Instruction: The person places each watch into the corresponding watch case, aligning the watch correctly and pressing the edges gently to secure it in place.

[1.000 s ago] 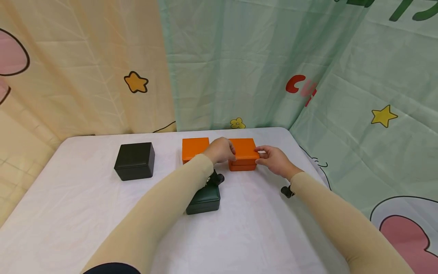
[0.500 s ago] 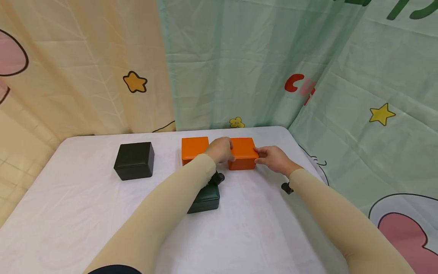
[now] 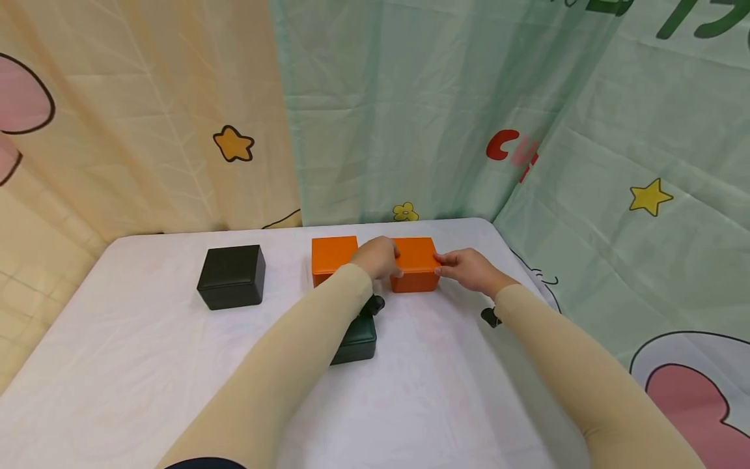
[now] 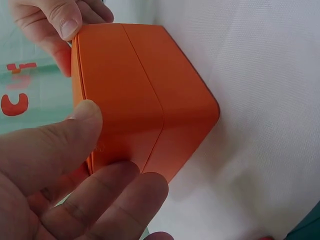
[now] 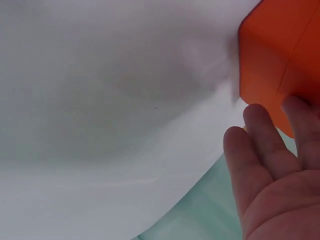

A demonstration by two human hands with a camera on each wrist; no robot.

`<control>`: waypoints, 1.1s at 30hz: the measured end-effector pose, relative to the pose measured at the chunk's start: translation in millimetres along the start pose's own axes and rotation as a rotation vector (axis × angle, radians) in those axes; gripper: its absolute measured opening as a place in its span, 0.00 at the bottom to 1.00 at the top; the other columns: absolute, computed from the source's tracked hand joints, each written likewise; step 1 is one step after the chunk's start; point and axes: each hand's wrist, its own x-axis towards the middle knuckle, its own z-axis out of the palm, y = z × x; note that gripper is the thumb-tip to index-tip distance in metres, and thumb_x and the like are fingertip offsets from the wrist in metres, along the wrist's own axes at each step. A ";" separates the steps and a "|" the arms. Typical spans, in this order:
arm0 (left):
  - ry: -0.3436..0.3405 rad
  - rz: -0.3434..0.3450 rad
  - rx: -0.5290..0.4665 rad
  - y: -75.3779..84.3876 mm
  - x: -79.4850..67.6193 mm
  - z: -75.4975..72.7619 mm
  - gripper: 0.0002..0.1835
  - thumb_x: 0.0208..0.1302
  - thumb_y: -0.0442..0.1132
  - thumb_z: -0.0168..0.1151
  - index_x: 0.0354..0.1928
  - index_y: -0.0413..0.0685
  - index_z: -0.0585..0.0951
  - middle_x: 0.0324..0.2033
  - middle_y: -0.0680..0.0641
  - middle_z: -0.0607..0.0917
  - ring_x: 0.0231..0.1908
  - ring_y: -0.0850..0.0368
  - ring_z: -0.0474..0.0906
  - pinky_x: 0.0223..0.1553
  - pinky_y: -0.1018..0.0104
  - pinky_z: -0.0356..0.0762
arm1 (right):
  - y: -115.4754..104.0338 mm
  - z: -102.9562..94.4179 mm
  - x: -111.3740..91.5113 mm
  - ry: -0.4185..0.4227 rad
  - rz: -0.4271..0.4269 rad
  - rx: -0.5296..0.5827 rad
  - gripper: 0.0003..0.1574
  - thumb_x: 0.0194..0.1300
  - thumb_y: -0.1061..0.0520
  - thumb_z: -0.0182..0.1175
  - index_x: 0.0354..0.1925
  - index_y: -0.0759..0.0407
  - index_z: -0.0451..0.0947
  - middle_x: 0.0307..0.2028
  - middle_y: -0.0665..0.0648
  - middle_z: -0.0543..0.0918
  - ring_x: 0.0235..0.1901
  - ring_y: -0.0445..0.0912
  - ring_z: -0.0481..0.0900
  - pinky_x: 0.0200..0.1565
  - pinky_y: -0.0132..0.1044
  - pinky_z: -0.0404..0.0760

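A glossy orange lidded box (image 3: 415, 254) sits at the back right of the table, between both hands. My left hand (image 3: 377, 257) grips its left side; in the left wrist view the thumb lies on the lid edge, and fingers (image 4: 115, 190) curl against the side. With the thumb at the front corner, my right hand (image 3: 469, 270) holds the right side. Its straighter fingers (image 5: 265, 132) show in the right wrist view. The lid is down, with a thin seam. Left of my left hand is a second orange box (image 3: 333, 253), partly hidden by that hand.
Partly under my left forearm stands a dark green box (image 3: 359, 339). A black box (image 3: 231, 273) rests at the back left. White cloth covers the table (image 3: 457, 391). Printed curtains (image 3: 381, 117) hang behind and to the right.
A second ago the right orange box's lid showed a wider gap at the front; now it is down. Both hands stay at the box with slight shifts.
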 end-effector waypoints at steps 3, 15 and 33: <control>-0.005 -0.008 -0.012 -0.4 0.8 0.3 0.26 0.65 0.44 0.76 0.64 0.49 0.84 0.59 0.47 0.86 0.51 0.49 0.79 0.63 0.53 0.80 | -3.6 -0.5 0.0 -0.002 0.010 -0.004 0.36 0.76 0.48 0.64 0.76 0.55 0.69 0.70 0.62 0.79 0.70 0.58 0.75 0.72 0.56 0.74; 0.015 0.005 0.010 -0.1 1.1 0.1 0.26 0.64 0.45 0.76 0.63 0.49 0.84 0.59 0.47 0.86 0.53 0.49 0.80 0.63 0.53 0.80 | -11.5 -2.5 0.2 0.003 0.051 -0.011 0.37 0.75 0.48 0.66 0.75 0.55 0.70 0.70 0.63 0.78 0.71 0.59 0.73 0.72 0.57 0.73; 0.015 0.030 0.035 0.2 -3.3 3.3 0.25 0.65 0.43 0.75 0.63 0.47 0.84 0.60 0.46 0.87 0.54 0.48 0.80 0.64 0.51 0.80 | -13.4 2.4 -3.3 0.008 0.093 0.021 0.36 0.75 0.49 0.66 0.75 0.55 0.70 0.70 0.63 0.78 0.69 0.59 0.75 0.72 0.57 0.73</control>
